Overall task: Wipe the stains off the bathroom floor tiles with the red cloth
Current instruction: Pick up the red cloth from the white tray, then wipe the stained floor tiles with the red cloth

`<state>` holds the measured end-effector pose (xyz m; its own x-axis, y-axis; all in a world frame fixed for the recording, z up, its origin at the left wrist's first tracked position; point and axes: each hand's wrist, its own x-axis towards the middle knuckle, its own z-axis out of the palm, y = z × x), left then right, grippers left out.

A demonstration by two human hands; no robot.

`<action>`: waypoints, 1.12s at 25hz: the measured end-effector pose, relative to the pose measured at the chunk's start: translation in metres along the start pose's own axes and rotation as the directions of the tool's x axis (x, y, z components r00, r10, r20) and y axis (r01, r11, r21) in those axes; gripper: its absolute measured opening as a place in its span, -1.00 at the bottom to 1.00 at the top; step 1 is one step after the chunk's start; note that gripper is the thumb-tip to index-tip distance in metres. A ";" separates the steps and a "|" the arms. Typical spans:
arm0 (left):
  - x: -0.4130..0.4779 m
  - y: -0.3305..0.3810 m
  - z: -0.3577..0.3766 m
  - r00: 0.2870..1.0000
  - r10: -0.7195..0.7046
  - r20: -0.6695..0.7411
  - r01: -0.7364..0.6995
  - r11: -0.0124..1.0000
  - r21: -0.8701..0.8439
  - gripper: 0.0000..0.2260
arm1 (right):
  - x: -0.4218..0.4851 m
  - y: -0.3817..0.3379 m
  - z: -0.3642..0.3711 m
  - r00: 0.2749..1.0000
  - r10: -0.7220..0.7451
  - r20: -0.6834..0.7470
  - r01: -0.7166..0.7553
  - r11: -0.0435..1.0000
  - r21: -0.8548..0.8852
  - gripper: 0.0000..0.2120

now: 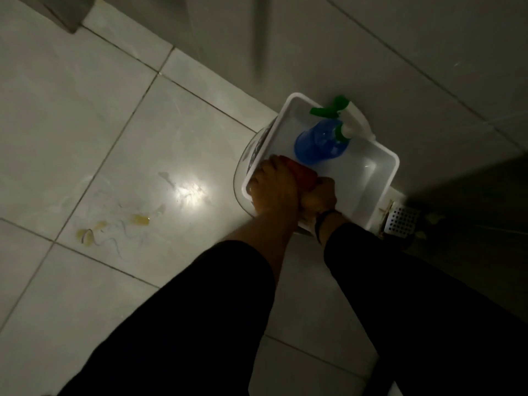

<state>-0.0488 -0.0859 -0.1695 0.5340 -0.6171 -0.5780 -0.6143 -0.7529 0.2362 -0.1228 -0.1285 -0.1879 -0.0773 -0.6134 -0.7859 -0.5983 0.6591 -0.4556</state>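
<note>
The red cloth [301,174] is gripped by both the left hand [275,185] and the right hand [320,197] over the white tub [380,178]; yellow stains [114,224], left of the hands, remain unwiped.

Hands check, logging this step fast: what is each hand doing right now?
Left hand: closed on the red cloth over the white tub.
Right hand: closed on the same cloth.

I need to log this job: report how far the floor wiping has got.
Done: nothing visible. In hand: both hands, left hand and right hand, grip the red cloth over the white tub. Left: yellow stains and smears remain on the floor tiles.
</note>
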 end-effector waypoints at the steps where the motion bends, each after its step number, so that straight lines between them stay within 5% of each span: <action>1: 0.001 0.002 -0.002 1.000 -0.020 0.009 0.021 0.996 -0.089 -0.53 | -0.001 -0.002 -0.002 0.999 0.029 0.033 -0.033 0.990 0.140 -0.83; 3: -0.003 0.005 -0.012 0.998 -0.025 0.050 0.041 0.934 -0.354 -0.54 | -0.014 -0.009 -0.011 0.990 0.057 0.130 -0.099 0.933 0.346 -0.72; 6: -0.026 -0.010 -0.040 0.999 -0.044 0.018 0.045 0.755 -0.654 -0.57 | -0.048 -0.020 -0.030 0.985 -0.023 0.170 -0.043 0.926 0.375 -0.63; 9: -0.070 -0.056 -0.078 0.991 -0.008 0.134 0.126 0.405 -0.906 -0.56 | -0.114 -0.030 -0.035 0.959 -0.013 0.285 -0.103 0.916 0.389 -0.65; 11: -0.104 -0.105 -0.092 0.983 0.016 0.182 0.176 0.197 -0.964 -0.58 | -0.162 -0.030 -0.023 0.881 0.038 0.471 -0.250 0.884 0.395 -0.71; 14: -0.151 -0.182 -0.095 0.983 0.003 0.185 0.184 0.100 -0.978 -0.61 | -0.209 -0.010 0.020 0.763 0.108 0.638 -0.372 0.880 0.297 -0.67; 17: -0.175 -0.262 -0.074 0.984 -0.118 0.136 0.154 0.156 -0.976 -0.60 | -0.230 0.013 0.091 0.722 0.174 0.670 -0.325 0.940 0.106 -0.63; 20: -0.177 -0.350 -0.012 0.928 -0.351 0.127 0.238 0.295 -0.925 -0.45 | -0.224 0.034 0.174 0.800 0.157 0.579 -0.212 0.977 0.029 -0.49; 24: -0.161 -0.467 0.103 0.802 -0.597 -0.011 0.485 0.662 -0.572 -0.36 | -0.177 0.066 0.278 0.828 -0.065 0.557 0.208 0.958 -0.197 -0.72; 28: -0.111 -0.536 0.193 0.762 -0.625 -0.169 0.497 0.732 -0.467 -0.34 | -0.104 0.074 0.384 0.770 -0.379 0.514 0.563 0.783 -0.266 -0.80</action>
<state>0.1093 0.4308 -0.3823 0.8889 -0.0385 -0.4565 0.0869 -0.9642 0.2505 0.1474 0.1511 -0.3004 0.5771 -0.4983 -0.6470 -0.7237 0.0551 -0.6880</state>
